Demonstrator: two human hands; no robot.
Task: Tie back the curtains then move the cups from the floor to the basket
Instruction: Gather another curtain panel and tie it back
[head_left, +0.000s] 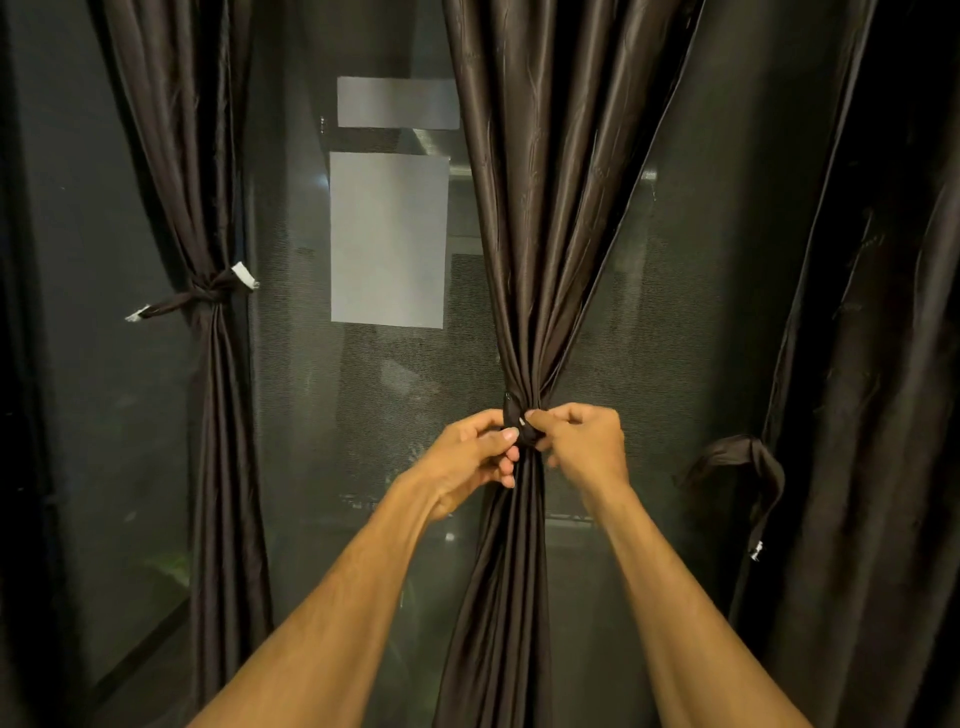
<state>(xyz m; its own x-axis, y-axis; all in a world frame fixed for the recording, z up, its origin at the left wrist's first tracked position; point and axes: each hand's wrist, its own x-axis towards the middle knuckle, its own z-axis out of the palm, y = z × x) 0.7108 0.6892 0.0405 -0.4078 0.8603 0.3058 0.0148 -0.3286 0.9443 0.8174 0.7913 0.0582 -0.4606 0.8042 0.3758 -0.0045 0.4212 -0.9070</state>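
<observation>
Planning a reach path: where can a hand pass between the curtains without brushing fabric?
Widest gap: the screen between left curtain and middle curtain. A narrower wedge lies between middle curtain and right curtain. Crowded at the tie, where left hand and right hand pinch it.

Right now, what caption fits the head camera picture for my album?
Left hand and right hand pinch the tie-back around the middle curtain; the left curtain is already tied.
</observation>
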